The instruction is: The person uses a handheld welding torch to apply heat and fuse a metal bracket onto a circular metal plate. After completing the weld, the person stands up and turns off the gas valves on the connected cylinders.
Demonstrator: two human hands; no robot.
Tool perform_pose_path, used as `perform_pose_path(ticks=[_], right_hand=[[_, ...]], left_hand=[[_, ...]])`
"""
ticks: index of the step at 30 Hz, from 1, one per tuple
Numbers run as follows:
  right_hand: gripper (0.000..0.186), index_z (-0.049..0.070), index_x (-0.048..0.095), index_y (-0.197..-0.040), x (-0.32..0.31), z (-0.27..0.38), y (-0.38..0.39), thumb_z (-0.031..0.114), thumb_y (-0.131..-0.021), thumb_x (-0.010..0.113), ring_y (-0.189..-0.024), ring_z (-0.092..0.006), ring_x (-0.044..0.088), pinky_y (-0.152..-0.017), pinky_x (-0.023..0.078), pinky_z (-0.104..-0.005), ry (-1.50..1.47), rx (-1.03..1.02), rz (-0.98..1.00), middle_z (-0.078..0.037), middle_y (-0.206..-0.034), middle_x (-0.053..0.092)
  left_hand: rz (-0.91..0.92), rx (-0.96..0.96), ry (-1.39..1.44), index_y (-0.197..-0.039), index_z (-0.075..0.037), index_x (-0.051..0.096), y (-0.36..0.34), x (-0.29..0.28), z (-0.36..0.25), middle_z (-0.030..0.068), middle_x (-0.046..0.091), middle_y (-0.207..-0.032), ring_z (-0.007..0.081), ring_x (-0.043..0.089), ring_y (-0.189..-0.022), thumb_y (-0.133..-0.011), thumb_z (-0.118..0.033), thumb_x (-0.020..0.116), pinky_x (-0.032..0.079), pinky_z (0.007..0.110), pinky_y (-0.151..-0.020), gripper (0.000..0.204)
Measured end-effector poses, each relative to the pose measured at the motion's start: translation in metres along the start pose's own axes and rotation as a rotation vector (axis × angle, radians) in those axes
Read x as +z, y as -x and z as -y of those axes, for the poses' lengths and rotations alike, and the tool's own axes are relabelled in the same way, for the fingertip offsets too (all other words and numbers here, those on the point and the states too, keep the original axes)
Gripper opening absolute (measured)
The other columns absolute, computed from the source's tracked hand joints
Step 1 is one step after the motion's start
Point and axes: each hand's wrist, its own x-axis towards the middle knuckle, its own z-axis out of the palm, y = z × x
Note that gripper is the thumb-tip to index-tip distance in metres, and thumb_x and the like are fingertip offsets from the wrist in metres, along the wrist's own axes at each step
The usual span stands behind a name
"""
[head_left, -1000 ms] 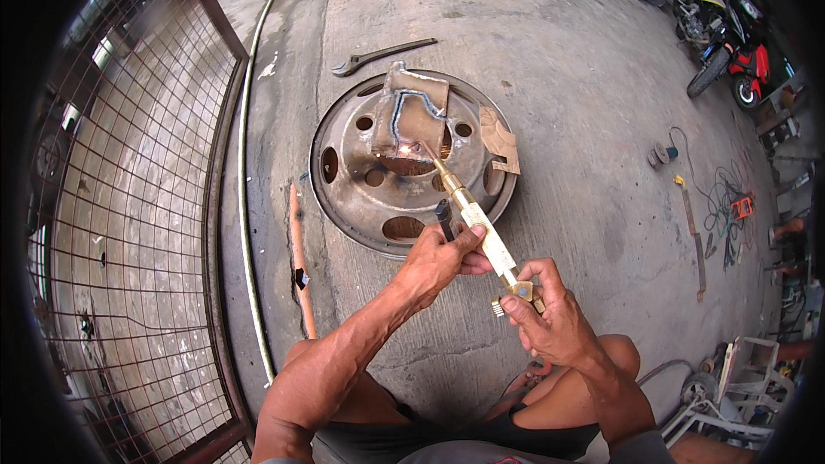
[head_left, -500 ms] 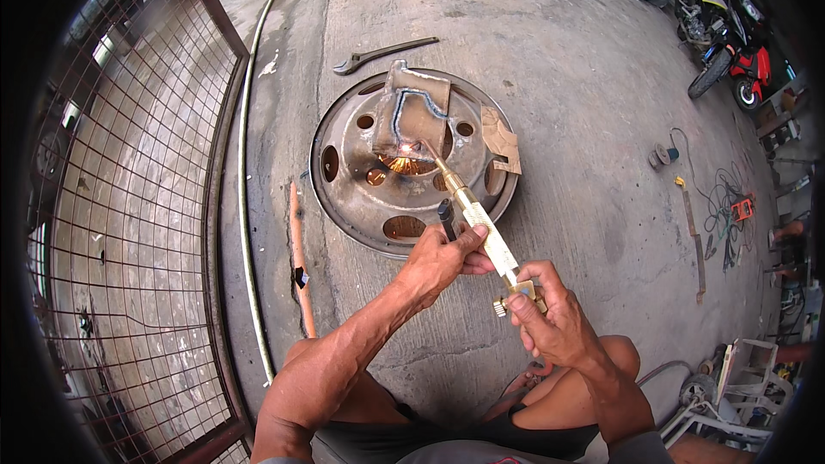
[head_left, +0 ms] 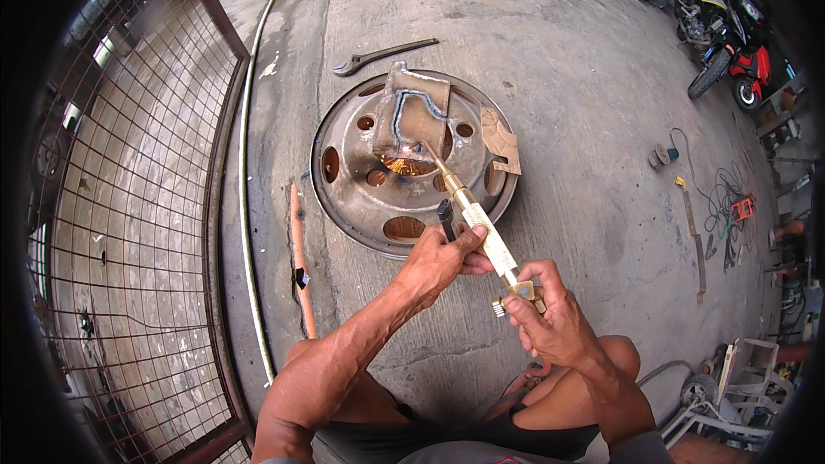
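A brass cutting torch (head_left: 486,236) slants up and leftward from my hands, its tip at the lower edge of a metal plate (head_left: 424,120). Orange sparks spray below the plate at the tip. My left hand (head_left: 440,260) is closed around the torch's barrel, and a short black cylindrical thing (head_left: 445,214) juts up from the same grip. At the rear end, by the brass valve knobs, my right hand (head_left: 553,316) grips the torch. The plate, marked with a blue-white line, lies on a round steel wheel rim (head_left: 357,185) with several holes.
An adjustable wrench (head_left: 385,56) lies beyond the rim, and a torn cardboard piece (head_left: 500,139) rests on its right side. To the left are an orange pipe (head_left: 298,258), a long pale hose (head_left: 245,206) and a mesh gate (head_left: 137,206). Cables (head_left: 726,206) and motorcycles (head_left: 730,51) are at right.
The glow at the torch tip looks smaller and the sparks dimmer, with the tip nearly in the same place. Both hands keep their hold on the torch.
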Motion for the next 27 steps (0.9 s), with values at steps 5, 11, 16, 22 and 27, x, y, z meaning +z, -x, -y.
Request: perform_pose_path(ticks=[5,11,16,22,27], right_hand=[[0.039,0.009,0.038,-0.118,-0.0003,-0.0018,-0.0006,0.033,-0.105,0.066,-0.046,-0.0095,0.056,-0.043,0.045,-0.0289,0.024,-0.013,-0.008,-0.001,-0.06,0.058],[0.039,0.011,0.034,-0.121,-0.0005,-0.005,-0.0023,0.03,-0.106,0.064,-0.046,-0.0068,0.053,-0.038,0.042,-0.0253,0.011,-0.012,0.027,-0.002,-0.07,0.057],[0.039,0.011,0.033,-0.121,-0.0007,-0.0058,-0.0025,0.03,-0.106,0.064,-0.046,-0.0067,0.053,-0.038,0.042,-0.0249,0.014,-0.016,0.021,-0.002,-0.071,0.057],[0.039,0.01,0.035,-0.121,-0.0005,-0.0044,-0.0018,0.031,-0.105,0.064,-0.046,-0.007,0.054,-0.04,0.042,-0.0256,-0.001,-0.017,0.012,-0.002,-0.069,0.058],[0.039,0.011,0.034,-0.121,-0.0013,-0.0049,-0.0016,0.031,-0.106,0.063,-0.047,-0.0063,0.053,-0.038,0.043,-0.0247,0.004,-0.007,0.024,-0.003,-0.073,0.058]], left_hand=[[-0.001,-0.001,0.002,-0.117,0.006,0.065,0.0009,0.0011,-0.0016,0.0169,0.073,-0.102,0.0208,0.075,-0.088,-0.109,-0.03,0.059,0.063,0.033,-0.081,0.037],[-0.004,-0.006,0.0,-0.117,0.006,0.065,0.0006,0.0,-0.0011,0.0177,0.073,-0.102,0.0213,0.075,-0.089,-0.109,-0.029,0.059,0.063,0.034,-0.081,0.037],[-0.005,-0.005,0.003,-0.117,0.006,0.066,0.0006,0.0007,-0.002,0.0178,0.073,-0.102,0.0212,0.075,-0.088,-0.109,-0.029,0.059,0.063,0.034,-0.081,0.037],[-0.014,0.02,0.011,-0.115,0.009,0.066,0.001,0.002,-0.0019,0.019,0.074,-0.1,0.0221,0.076,-0.087,-0.108,-0.029,0.06,0.065,0.033,-0.078,0.039],[-0.015,0.036,0.02,-0.115,0.01,0.067,0.0003,0.0017,-0.0003,0.0195,0.075,-0.099,0.0224,0.077,-0.087,-0.108,-0.029,0.06,0.065,0.032,-0.076,0.04]])
